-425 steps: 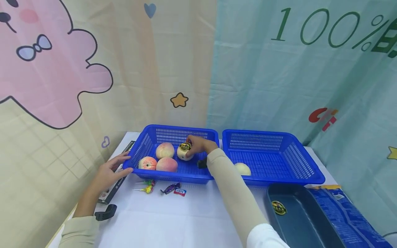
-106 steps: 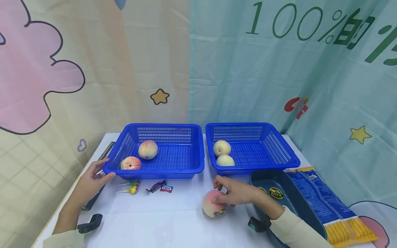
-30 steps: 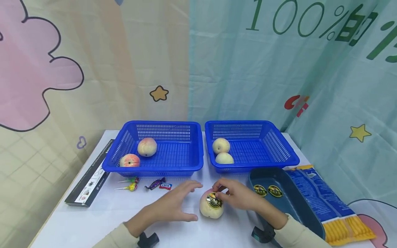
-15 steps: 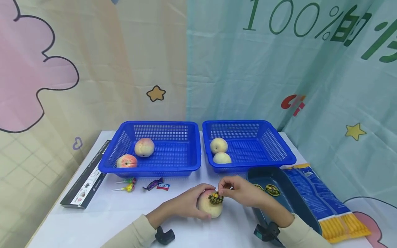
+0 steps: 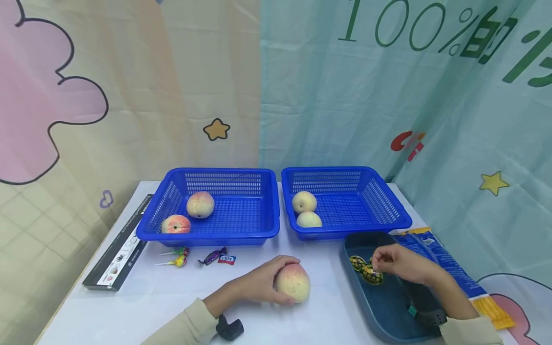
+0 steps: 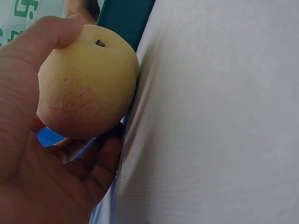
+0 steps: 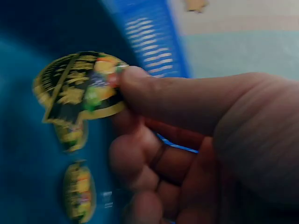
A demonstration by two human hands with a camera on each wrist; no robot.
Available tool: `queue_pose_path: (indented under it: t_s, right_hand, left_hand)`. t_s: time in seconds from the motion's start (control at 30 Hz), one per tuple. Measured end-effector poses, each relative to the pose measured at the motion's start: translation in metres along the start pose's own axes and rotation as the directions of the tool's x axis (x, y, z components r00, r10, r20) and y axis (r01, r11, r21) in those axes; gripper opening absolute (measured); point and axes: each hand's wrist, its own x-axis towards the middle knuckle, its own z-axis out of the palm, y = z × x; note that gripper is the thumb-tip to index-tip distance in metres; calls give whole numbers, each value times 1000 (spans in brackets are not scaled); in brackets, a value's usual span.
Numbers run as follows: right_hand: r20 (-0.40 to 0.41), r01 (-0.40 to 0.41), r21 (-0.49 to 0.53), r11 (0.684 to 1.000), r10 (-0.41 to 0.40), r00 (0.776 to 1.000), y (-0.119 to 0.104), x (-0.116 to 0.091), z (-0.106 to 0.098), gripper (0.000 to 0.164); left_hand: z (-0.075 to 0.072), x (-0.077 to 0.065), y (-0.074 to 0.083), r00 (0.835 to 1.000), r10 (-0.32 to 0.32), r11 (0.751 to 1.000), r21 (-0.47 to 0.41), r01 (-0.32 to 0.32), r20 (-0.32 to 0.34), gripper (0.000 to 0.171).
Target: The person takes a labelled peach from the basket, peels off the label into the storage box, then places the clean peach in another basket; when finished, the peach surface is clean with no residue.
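My left hand (image 5: pixel 263 282) grips a pale pink-and-yellow peach (image 5: pixel 294 283) on the white table, its thumb and fingers curled round the fruit. In the left wrist view the peach (image 6: pixel 91 84) shows its stem hollow and no label. Over the dark blue-green tray (image 5: pixel 366 306), my right hand (image 5: pixel 403 263) pinches a black-and-gold fruit sticker (image 7: pixel 81 86) between thumb and index finger. Beneath it, two more such stickers lie on the tray floor; one sticker (image 7: pixel 78 191) shows clearly in the right wrist view.
Behind stand two blue baskets: the left basket (image 5: pixel 224 235) holds two peaches, the right basket (image 5: pixel 345 230) two paler fruits. Lollipops (image 5: pixel 177 261) and wrapped candy (image 5: pixel 213 256) lie in front. A long black box (image 5: pixel 118 258) is at left, a blue-yellow packet (image 5: pixel 491 306) at right.
My left hand has come from the left basket's edge to the peach and holds it. The sticker has come off the peach, and my right hand has carried it right, over the tray.
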Motion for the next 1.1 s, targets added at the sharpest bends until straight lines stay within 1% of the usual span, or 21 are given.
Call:
queue_pose_path:
  t_s: [0.1,0.17,0.37,0.47,0.63,0.7,0.8,0.93,1.1]
  right_hand:
    - [68,-9,-16,1000,10,998,14,3,9,7]
    - [76,0,-57,998,5,997,20,9,15,6]
    - [2,-11,-217,976,12,1000,25,17,25,13]
    - [-14,-22,-251,968,19,1000,27,17,28,14]
    - [-39,-29,-302,953,18,999,27,17,30,16]
    - [-63,-47,-339,940,27,998,26,19,30,16]
    - [-113,-108,-378,919,70,991,24,20,32,18]
    - [-164,-179,-399,899,122,979,23,20,36,19]
    - [-178,-192,-418,888,127,976,23,20,38,18]
  left_hand:
    - [2,1,-2,1000,4,1000,-8,-4,-7,84]
    - [1,0,-3,1000,4,1000,-11,-4,-8,84]
    - [2,1,-4,1000,9,999,-31,-9,4,85]
    - [3,1,-4,1000,5,999,-37,-5,6,85]
    - [2,0,-4,1000,-8,1000,-26,8,-13,86]
    - [1,1,-3,1000,-16,1000,-25,16,-17,86]
    - [1,1,-3,1000,-24,999,-28,24,-18,86]
    - [2,1,-4,1000,-25,999,-34,24,-15,85]
    - [2,0,-6,1000,-18,999,-38,17,-9,85]
